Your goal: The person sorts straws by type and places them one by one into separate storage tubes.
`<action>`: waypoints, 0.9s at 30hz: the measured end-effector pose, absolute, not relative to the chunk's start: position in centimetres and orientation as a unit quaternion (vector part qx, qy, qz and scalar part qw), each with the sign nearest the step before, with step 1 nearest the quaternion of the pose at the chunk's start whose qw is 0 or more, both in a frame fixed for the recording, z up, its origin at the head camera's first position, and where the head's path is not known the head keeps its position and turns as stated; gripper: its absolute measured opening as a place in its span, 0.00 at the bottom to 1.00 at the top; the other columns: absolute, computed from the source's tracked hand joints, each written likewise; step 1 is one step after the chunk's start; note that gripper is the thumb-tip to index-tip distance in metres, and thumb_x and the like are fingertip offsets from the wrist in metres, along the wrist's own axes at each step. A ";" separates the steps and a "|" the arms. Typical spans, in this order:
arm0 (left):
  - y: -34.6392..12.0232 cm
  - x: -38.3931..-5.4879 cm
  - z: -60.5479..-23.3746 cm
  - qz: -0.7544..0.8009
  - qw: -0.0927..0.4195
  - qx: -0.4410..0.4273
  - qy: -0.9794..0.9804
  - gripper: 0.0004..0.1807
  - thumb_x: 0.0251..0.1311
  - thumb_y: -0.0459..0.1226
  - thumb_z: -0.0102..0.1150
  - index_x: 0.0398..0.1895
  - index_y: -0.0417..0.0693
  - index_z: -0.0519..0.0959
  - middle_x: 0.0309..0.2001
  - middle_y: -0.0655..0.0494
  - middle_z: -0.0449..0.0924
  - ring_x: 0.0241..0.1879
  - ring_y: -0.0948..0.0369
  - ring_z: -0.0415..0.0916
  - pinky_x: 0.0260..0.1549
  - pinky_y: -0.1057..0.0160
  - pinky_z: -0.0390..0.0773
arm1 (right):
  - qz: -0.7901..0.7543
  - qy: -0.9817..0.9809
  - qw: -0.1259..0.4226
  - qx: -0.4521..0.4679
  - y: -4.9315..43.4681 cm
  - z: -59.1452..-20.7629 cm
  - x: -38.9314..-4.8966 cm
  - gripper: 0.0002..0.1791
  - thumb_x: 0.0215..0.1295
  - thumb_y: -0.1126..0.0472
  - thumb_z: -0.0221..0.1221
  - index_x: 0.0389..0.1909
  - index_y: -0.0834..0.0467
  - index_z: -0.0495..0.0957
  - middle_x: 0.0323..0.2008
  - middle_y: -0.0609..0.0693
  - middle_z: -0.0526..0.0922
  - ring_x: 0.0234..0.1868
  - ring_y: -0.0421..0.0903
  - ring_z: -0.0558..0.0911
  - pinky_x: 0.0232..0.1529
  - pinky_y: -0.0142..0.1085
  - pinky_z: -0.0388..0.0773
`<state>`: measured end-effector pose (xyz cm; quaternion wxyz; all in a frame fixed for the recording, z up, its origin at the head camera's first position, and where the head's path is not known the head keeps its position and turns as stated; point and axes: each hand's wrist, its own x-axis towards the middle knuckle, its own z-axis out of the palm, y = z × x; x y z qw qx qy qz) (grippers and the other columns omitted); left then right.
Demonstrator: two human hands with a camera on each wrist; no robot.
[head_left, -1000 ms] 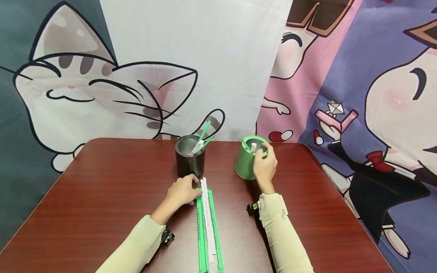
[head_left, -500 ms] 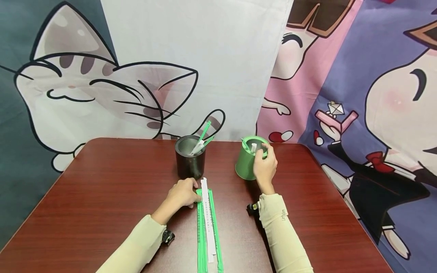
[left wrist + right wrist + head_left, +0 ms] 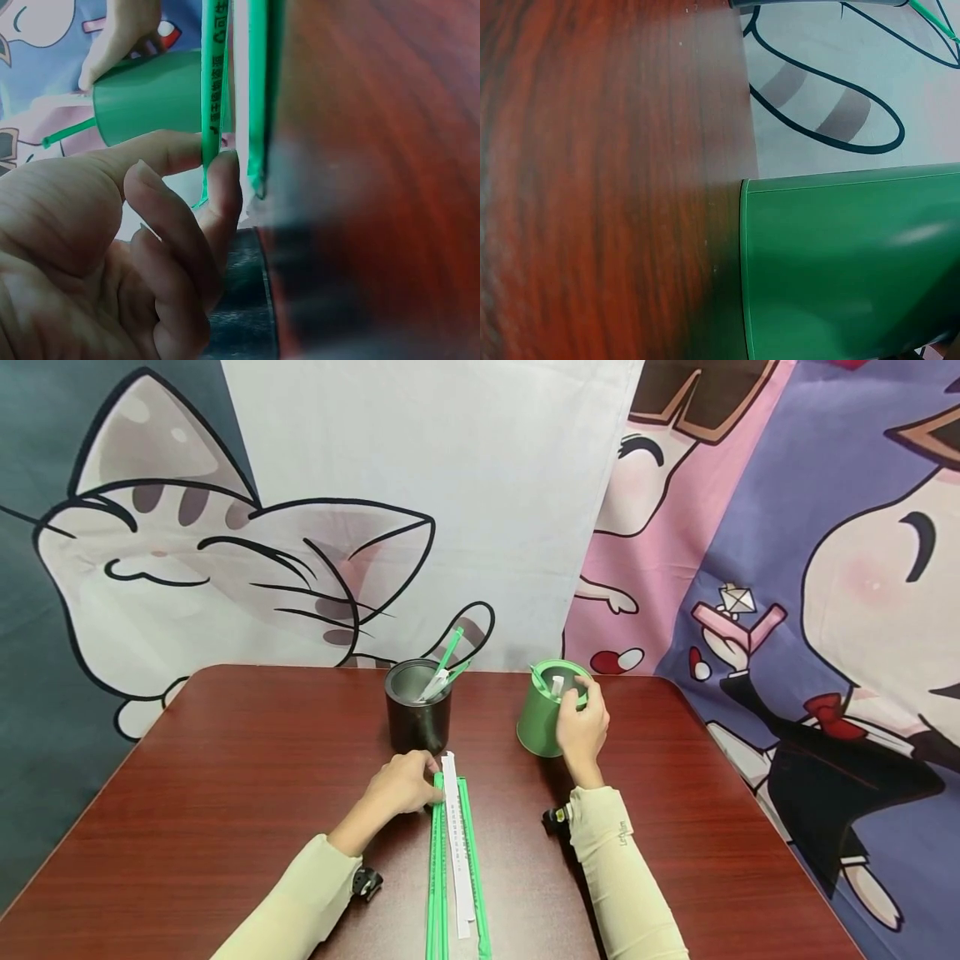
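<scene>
My left hand pinches the far end of a slim green wrapped straw between thumb and fingertips. In the left wrist view, dark printed characters run along this straw's wrapper. Right beside it on the table lie white wrapped straws and another green straw. My right hand grips the rim of a green cup, which stands tilted slightly. In the right wrist view the cup's green side fills the lower right, and most of the hand is out of frame.
A black cup stands just beyond my left hand, with green straws and a white one sticking out. Inside the green cup are a green piece and a white piece. A printed cloth hangs behind the brown table.
My left fingers have closed on the leftmost green straw, and its near end has swung left, away from the white straws. My right hand and both cups stay put.
</scene>
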<state>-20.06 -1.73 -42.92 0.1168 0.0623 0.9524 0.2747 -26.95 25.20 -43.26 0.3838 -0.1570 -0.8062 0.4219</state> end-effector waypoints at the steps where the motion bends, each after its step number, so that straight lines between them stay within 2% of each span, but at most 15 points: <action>1: -1.7 -20.0 -42.7 0.276 0.118 0.062 0.952 0.20 0.40 0.46 0.70 0.39 0.55 0.77 0.18 0.61 0.75 0.23 0.59 0.72 0.22 0.59 0.68 | 0.422 -0.807 0.384 -0.157 25.2 -43.3 -26.9 0.15 0.60 0.51 0.48 0.46 0.41 0.76 0.45 0.44 0.80 0.38 0.51 0.78 0.30 0.50 0.69; 7: -1.6 -19.8 -41.5 0.279 0.111 0.070 0.951 0.19 0.43 0.47 0.69 0.39 0.56 0.76 0.16 0.61 0.75 0.22 0.60 0.72 0.22 0.60 0.68 | 0.421 -0.807 0.382 -0.157 25.1 -43.2 -26.9 0.15 0.60 0.50 0.48 0.46 0.40 0.76 0.46 0.43 0.80 0.38 0.51 0.78 0.29 0.50 0.69; 14: -1.5 -19.3 -39.8 0.298 0.078 0.091 0.947 0.17 0.44 0.47 0.69 0.37 0.57 0.78 0.26 0.64 0.76 0.26 0.62 0.71 0.23 0.61 0.68 | 0.422 -0.807 0.385 -0.153 25.2 -43.1 -27.0 0.15 0.60 0.50 0.48 0.47 0.41 0.76 0.46 0.43 0.80 0.38 0.51 0.78 0.29 0.50 0.69; 22: -1.5 -18.3 -37.2 0.363 0.056 0.119 0.923 0.15 0.45 0.46 0.69 0.36 0.60 0.77 0.19 0.66 0.77 0.15 0.65 0.74 0.19 0.62 0.69 | 0.423 -0.806 0.382 -0.158 25.3 -43.3 -27.0 0.16 0.59 0.52 0.48 0.46 0.41 0.77 0.45 0.42 0.80 0.38 0.50 0.77 0.30 0.50 0.69; 27: -1.5 -18.2 -35.7 0.406 0.047 0.123 0.904 0.15 0.47 0.45 0.68 0.39 0.59 0.76 0.20 0.67 0.79 0.16 0.63 0.77 0.17 0.62 0.73 | 0.422 -0.807 0.382 -0.158 25.3 -43.3 -27.0 0.15 0.59 0.52 0.48 0.46 0.40 0.76 0.45 0.42 0.80 0.37 0.50 0.77 0.29 0.49 0.69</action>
